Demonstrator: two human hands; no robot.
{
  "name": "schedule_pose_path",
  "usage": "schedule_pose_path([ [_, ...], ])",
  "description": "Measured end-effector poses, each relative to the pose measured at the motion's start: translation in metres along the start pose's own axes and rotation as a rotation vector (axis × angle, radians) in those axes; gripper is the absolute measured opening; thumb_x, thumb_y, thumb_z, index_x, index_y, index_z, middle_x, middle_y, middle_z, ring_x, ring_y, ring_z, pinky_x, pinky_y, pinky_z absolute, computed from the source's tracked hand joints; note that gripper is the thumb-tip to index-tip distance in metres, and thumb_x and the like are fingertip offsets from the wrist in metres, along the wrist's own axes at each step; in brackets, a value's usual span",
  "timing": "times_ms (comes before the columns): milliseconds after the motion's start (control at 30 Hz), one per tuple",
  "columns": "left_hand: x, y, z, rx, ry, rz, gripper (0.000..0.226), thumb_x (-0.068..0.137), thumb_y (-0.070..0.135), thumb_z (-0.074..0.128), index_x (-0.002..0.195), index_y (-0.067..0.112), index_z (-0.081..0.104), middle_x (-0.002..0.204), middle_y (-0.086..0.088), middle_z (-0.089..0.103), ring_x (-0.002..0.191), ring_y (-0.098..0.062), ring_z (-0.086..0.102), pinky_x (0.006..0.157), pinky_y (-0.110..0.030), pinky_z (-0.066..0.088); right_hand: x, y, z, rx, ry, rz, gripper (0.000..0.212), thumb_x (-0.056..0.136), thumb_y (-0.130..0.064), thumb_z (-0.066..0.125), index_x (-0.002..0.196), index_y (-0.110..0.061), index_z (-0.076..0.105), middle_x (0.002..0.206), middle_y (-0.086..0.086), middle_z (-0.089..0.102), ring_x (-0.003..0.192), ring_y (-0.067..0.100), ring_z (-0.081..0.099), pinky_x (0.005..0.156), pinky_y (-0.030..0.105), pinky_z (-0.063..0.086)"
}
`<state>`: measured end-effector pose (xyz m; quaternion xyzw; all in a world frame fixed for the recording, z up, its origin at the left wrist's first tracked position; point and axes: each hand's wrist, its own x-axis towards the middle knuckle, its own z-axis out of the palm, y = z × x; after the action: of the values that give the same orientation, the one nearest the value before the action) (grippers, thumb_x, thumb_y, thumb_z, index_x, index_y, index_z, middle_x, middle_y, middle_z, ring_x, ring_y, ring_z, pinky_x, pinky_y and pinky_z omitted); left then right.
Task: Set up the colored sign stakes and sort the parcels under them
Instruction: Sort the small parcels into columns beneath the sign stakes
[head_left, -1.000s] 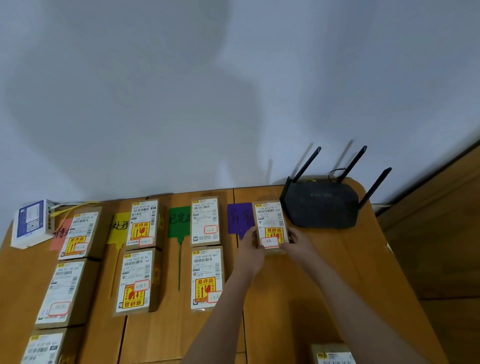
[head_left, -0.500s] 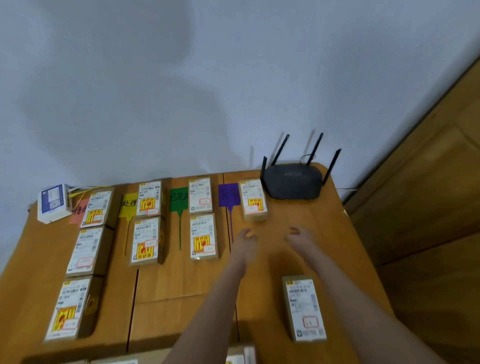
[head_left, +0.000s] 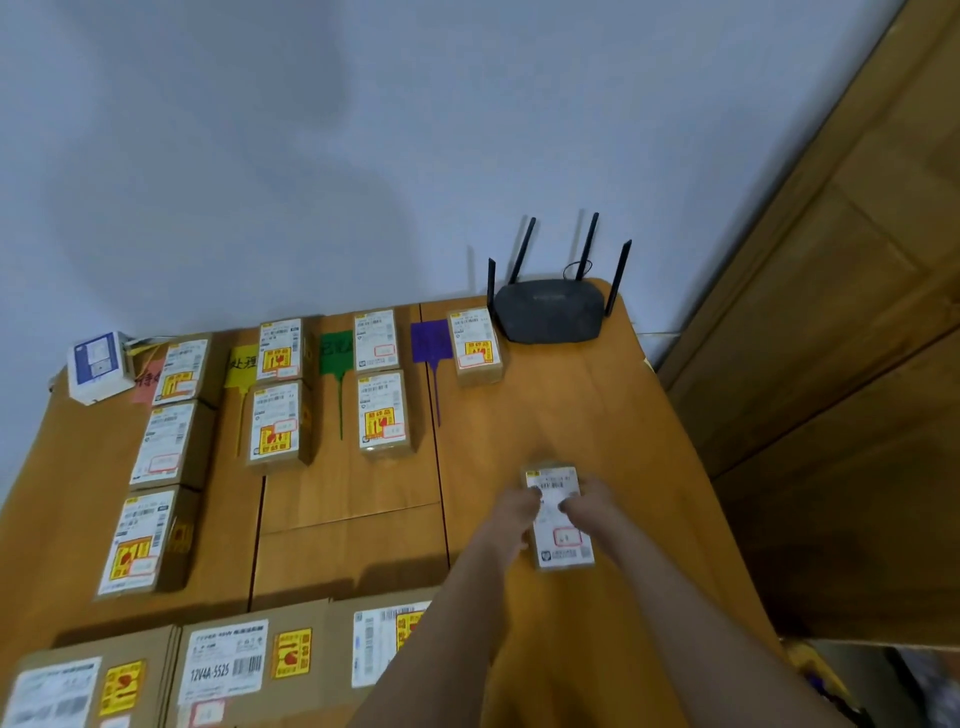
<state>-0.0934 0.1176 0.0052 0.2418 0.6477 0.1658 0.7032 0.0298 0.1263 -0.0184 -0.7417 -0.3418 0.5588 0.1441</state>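
Four flat sign stakes lie along the table's far edge: red (head_left: 148, 380), yellow (head_left: 242, 359), green (head_left: 336, 348) and purple (head_left: 431, 340). Brown labelled parcels sit in columns beside them, with three by the red sign, two by the yellow, two by the green and one parcel (head_left: 475, 345) by the purple. Nearer to me, at the right, a small parcel (head_left: 560, 519) lies on the table. My left hand (head_left: 515, 512) grips its left side and my right hand (head_left: 587, 501) its right side.
A black router (head_left: 550, 314) with antennas stands at the far right corner. A white box (head_left: 98, 366) sits at the far left. Larger cartons (head_left: 228, 670) line the near edge. The wooden table (head_left: 353, 545) ends at a wall behind and a wooden door at the right.
Both hands let go of the parcel by the purple sign, drew back toward me and closed on the small parcel lying nearer. The camera view pulled back.
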Motion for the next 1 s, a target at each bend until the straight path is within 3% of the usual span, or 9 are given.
schedule_pose_path([
  [67, -0.014, 0.009, -0.017, -0.036, 0.047, 0.131, 0.013, 0.097, 0.014, 0.054, 0.093, 0.01, 0.065, 0.093, -0.007, 0.07, 0.074, -0.015, 0.066, 0.056, -0.022, 0.051, -0.011, -0.014, -0.003, 0.1, 0.009, -0.072, 0.045, 0.089, 0.007, 0.051, 0.131, -0.007, 0.053, 0.115, 0.016, 0.065, 0.088, 0.028, 0.065, 0.063, 0.033, 0.055],
  [100, -0.023, 0.015, -0.027, -0.031, 0.071, 0.186, 0.012, 0.097, 0.013, 0.055, 0.1, 0.009, 0.066, 0.097, -0.006, 0.071, 0.074, -0.013, 0.067, 0.052, -0.019, 0.051, -0.017, -0.024, -0.004, 0.161, 0.006, -0.114, 0.046, 0.09, 0.005, 0.054, 0.134, -0.009, 0.052, 0.12, 0.016, 0.065, 0.091, 0.027, 0.066, 0.065, 0.034, 0.056],
  [267, -0.086, 0.034, -0.084, -0.174, 0.096, 0.425, 0.042, 0.091, 0.016, 0.066, 0.127, 0.028, 0.049, 0.117, 0.0, 0.065, 0.09, -0.019, 0.073, 0.062, -0.027, 0.059, -0.067, -0.075, 0.006, 0.399, -0.13, -0.296, 0.041, 0.096, -0.009, 0.058, 0.135, -0.021, 0.056, 0.112, 0.004, 0.074, 0.098, 0.022, 0.072, 0.088, 0.044, 0.058],
  [400, -0.142, 0.032, -0.128, -0.219, 0.085, 0.531, 0.06, 0.087, 0.008, 0.069, 0.135, 0.035, 0.044, 0.117, -0.012, 0.069, 0.097, -0.028, 0.073, 0.077, -0.044, 0.061, -0.119, -0.104, 0.033, 0.461, -0.239, -0.437, 0.043, 0.096, -0.007, 0.058, 0.133, -0.028, 0.057, 0.113, 0.002, 0.073, 0.103, 0.02, 0.07, 0.091, 0.043, 0.057],
  [567, -0.188, 0.018, -0.18, -0.306, 0.103, 0.624, 0.065, 0.085, 0.003, 0.071, 0.134, 0.035, 0.043, 0.117, -0.014, 0.068, 0.097, -0.03, 0.073, 0.077, -0.043, 0.061, -0.17, -0.132, 0.081, 0.442, -0.355, -0.519, 0.05, 0.093, -0.009, 0.064, 0.131, -0.04, 0.055, 0.116, 0.002, 0.073, 0.103, 0.022, 0.071, 0.084, 0.044, 0.06],
  [767, -0.219, -0.01, -0.259, -0.356, 0.091, 0.682, 0.051, 0.092, 0.018, 0.066, 0.134, 0.037, 0.045, 0.113, -0.013, 0.073, 0.102, -0.031, 0.07, 0.083, -0.045, 0.057, -0.217, -0.153, 0.155, 0.391, -0.363, -0.58, 0.058, 0.091, -0.005, 0.066, 0.133, -0.042, 0.052, 0.121, 0.001, 0.07, 0.103, 0.021, 0.071, 0.086, 0.047, 0.059],
  [1000, -0.241, -0.049, -0.357, -0.343, 0.106, 0.684, 0.063, 0.087, 0.016, 0.072, 0.137, 0.04, 0.042, 0.113, -0.015, 0.07, 0.097, -0.027, 0.073, 0.08, -0.042, 0.06, -0.241, -0.163, 0.256, 0.267, -0.356, -0.469, 0.072, 0.086, -0.019, 0.073, 0.144, -0.041, 0.037, 0.109, 0.002, 0.076, 0.107, 0.026, 0.069, 0.098, 0.055, 0.05],
])
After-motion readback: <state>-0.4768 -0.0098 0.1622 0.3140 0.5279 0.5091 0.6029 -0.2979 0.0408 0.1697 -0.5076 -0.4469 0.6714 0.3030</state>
